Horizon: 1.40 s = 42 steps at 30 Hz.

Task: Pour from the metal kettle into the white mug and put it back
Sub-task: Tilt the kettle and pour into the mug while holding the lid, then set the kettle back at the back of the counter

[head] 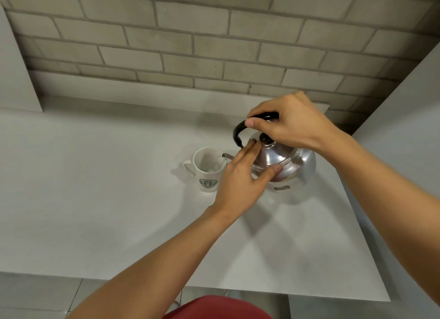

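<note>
A shiny metal kettle [295, 162] with a black arched handle and a black lid knob is lifted off the white table [100, 199] and tilted to the left. Its thin spout reaches over the rim of the white mug [207, 169], which stands upright with a green logo on its side. My right hand [289, 122] is closed around the kettle's black handle from above. My left hand [242, 175] rests flat against the kettle, fingers on the lid and thumb on the body. A little liquid shows at the mug's bottom.
A brick wall [214, 44] rises behind the table. A white panel [404, 128] stands along the right side and another at the far left. The table's front edge runs across the lower view, with tiled floor below.
</note>
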### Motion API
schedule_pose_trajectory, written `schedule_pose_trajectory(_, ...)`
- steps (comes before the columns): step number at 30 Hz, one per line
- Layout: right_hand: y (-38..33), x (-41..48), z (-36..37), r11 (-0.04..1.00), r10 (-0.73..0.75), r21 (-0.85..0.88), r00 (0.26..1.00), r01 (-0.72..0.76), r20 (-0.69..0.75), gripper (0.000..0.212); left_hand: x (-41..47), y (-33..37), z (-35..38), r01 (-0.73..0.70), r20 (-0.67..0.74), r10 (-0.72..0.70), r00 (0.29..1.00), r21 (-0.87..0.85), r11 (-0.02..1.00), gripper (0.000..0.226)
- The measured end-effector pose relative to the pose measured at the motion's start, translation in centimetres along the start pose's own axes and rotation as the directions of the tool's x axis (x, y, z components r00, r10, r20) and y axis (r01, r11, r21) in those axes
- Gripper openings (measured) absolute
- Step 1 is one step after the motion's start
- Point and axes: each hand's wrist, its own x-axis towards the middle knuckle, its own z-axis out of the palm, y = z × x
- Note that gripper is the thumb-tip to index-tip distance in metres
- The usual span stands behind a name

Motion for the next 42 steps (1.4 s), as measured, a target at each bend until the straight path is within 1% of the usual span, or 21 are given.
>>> schedule_pose_trajectory(4,1.5,-2.4,0.9,0.988,0.106,0.123,0.987,-0.092,-0.119,0.025,0.1,-0.1,-0.2,-0.029,0.047,0.026,0.999,0.071,0.997,0.071)
schedule_pose_trajectory(6,2.0,-3.6,1.3,0.967,0.178,0.211,0.969,-0.141,-0.171,0.023,0.1,-0.2,-0.5,-0.044,0.066,0.04,0.997,0.06,0.997,0.064)
schedule_pose_trajectory(7,2.4,-4.2,1.4,0.953,0.217,0.255,0.956,-0.164,-0.198,0.021,0.2,-0.3,-0.6,-0.054,0.047,0.052,0.998,0.043,0.998,0.053)
schedule_pose_trajectory(9,3.0,-5.2,2.0,0.918,0.287,0.344,0.929,-0.198,-0.233,0.017,0.1,-0.9,-1.2,-0.067,-0.054,0.067,0.996,-0.002,0.998,0.027)
schedule_pose_trajectory(10,3.3,-5.7,2.2,0.897,0.319,0.39,0.916,-0.209,-0.243,0.015,0.2,-1.0,-1.4,-0.068,-0.105,0.065,0.992,-0.023,0.997,0.022)
schedule_pose_trajectory(11,3.6,-6.2,2.3,0.874,0.348,0.436,0.905,-0.217,-0.245,0.013,0.4,-1.0,-1.7,-0.065,-0.133,0.06,0.989,-0.039,0.997,0.023)
schedule_pose_trajectory(12,3.9,-6.5,2.5,0.852,0.37,0.474,0.896,-0.222,-0.246,0.011,0.8,-1.0,-1.8,-0.062,-0.125,0.056,0.991,-0.043,0.997,0.027)
schedule_pose_trajectory(13,4.1,-6.8,2.7,0.835,0.384,0.504,0.89,-0.22,-0.248,0.01,1.2,-0.8,-1.9,-0.053,-0.077,0.05,0.996,-0.036,0.998,0.035)
schedule_pose_trajectory(15,4.7,-7.5,3.0,0.812,0.4,0.543,0.882,-0.215,-0.249,0.008,2.3,-0.4,-1.9,-0.016,0.089,0.016,0.996,-0.01,1.0,0.052)
schedule_pose_trajectory(16,5.0,-7.7,3.2,0.8,0.406,0.562,0.88,-0.211,-0.247,0.008,2.9,-0.2,-1.8,-0.014,0.156,0.012,0.988,0.01,1.0,0.054)
schedule_pose_trajectory(18,5.5,-8.1,3.7,0.774,0.417,0.6,0.876,-0.203,-0.241,0.012,3.7,0.1,-1.5,-0.057,0.21,0.045,0.977,0.049,0.997,0.048)
schedule_pose_trajectory(20,6.0,-8.3,4.3,0.746,0.434,0.634,0.871,-0.204,-0.231,0.013,4.1,0.3,-1.1,-0.068,0.187,0.056,0.981,0.056,0.996,0.039)
schedule_pose_trajectory(24,7.4,-8.7,4.7,0.713,0.457,0.662,0.869,-0.23,-0.191,0.013,4.8,0.2,0.0,-0.026,0.124,0.012,0.992,0.107,0.994,0.034)
schedule_pose_trajectory(26,8.2,-8.9,4.6,0.712,0.465,0.658,0.866,-0.245,-0.182,0.024,5.3,0.2,0.5,-0.022,0.102,0.009,0.995,0.124,0.992,0.033)
schedule_pose_trajectory(28,9.1,-9.4,4.7,0.75,0.465,0.605,0.863,-0.267,-0.196,0.038,5.8,0.2,0.8,-0.001,0.071,-0.008,0.997,0.118,0.993,0.032)
schedule_pose_trajectory(30,10.2,-10.1,5.0,0.765,0.48,0.57,0.855,-0.299,-0.195,0.042,6.5,0.0,1.1,0.03,0.034,-0.033,0.999,0.089,0.996,0.03)
schedule_pose_trajectory(32,11.3,-10.4,5.3,0.766,0.479,0.562,0.86,-0.312,-0.176,0.042,7.3,0.0,1.2,0.054,0.01,-0.055,0.998,0.074,0.996,0.028)
schedule_pose_trajectory(34,12.6,-9.9,5.6,0.79,0.457,0.533,0.871,-0.303,-0.182,0.038,8.3,-0.1,1.4,0.06,0.003,-0.061,0.998,0.089,0.994,0.029)
schedule_pose_trajectory(37,14.5,-8.0,5.7,0.804,0.448,0.519,0.868,-0.289,-0.211,0.03,10.5,-0.3,1.6,0.037,-0.001,-0.038,0.999,0.151,0.988,0.031)
schedule_pose_trajectory(40,16.3,-5.2,6.1,0.826,0.425,0.493,0.877,-0.275,-0.223,0.029,13.4,-1.1,1.3,-0.008,0.016,0.004,1.0,0.223,0.975,0.033)
schedule_pose_trajectory(42,17.4,-3.0,6.6,0.829,0.417,0.485,0.885,-0.277,-0.208,0.027,15.6,-1.9,1.0,0.011,0.016,-0.016,1.0,0.246,0.969,0.034)
